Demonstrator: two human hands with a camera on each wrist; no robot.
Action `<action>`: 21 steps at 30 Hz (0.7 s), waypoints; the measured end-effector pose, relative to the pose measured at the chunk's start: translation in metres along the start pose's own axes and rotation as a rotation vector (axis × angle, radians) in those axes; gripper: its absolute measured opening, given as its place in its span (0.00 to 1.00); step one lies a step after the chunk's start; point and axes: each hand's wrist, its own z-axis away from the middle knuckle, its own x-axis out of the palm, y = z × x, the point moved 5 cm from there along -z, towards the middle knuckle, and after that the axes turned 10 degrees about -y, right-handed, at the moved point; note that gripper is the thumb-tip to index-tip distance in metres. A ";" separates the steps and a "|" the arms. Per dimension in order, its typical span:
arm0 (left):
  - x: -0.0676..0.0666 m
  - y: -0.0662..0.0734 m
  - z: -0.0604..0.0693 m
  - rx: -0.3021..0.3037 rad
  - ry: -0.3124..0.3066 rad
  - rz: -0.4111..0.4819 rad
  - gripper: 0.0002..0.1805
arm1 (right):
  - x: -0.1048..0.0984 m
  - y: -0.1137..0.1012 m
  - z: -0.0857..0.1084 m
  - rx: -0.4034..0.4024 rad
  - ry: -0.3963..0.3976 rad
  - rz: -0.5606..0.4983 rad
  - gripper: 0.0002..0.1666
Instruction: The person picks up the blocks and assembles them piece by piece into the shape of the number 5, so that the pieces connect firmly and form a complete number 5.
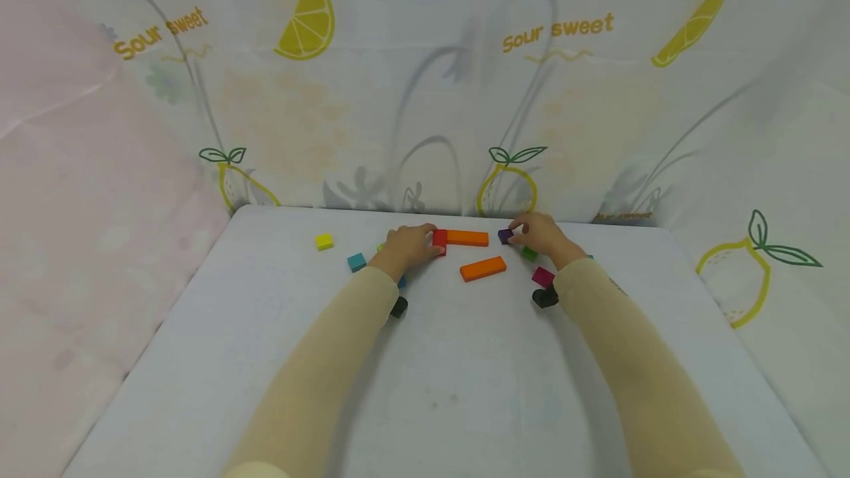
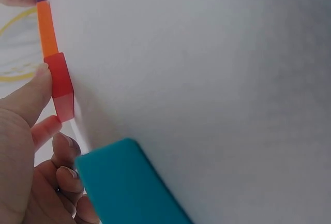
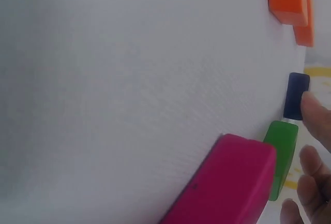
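Observation:
My left hand (image 1: pixel 406 248) pinches a red block (image 1: pixel 440 242) between thumb and a finger. The red block stands against the left end of a long orange block (image 1: pixel 468 238) at the back of the table. To the right, past a gap, my right hand (image 1: pixel 539 234) holds a small purple block (image 1: pixel 505 237) at its fingertips; the right wrist view shows the thumb against its face. A green block (image 3: pixel 282 157) lies beneath the right fingers. Closer to me is a second long orange block (image 1: pixel 482 268), set at a slant.
A yellow block (image 1: pixel 324 242) and a teal block (image 1: pixel 356 262) lie left of the left hand. A magenta block (image 1: pixel 543 276) sits below the right hand. Dark wrist cameras (image 1: pixel 545 298) are strapped under the sleeves. A patterned cloth (image 1: pixel 425 94) hangs behind the white table (image 1: pixel 451 389).

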 end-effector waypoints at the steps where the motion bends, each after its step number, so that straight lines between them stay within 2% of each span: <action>1: 0.001 0.000 -0.001 -0.001 -0.002 -0.002 0.35 | 0.001 0.000 0.000 0.003 -0.004 -0.003 0.23; 21: 0.000 0.000 0.003 -0.007 -0.007 0.027 0.35 | 0.005 -0.011 0.005 0.000 -0.006 -0.040 0.21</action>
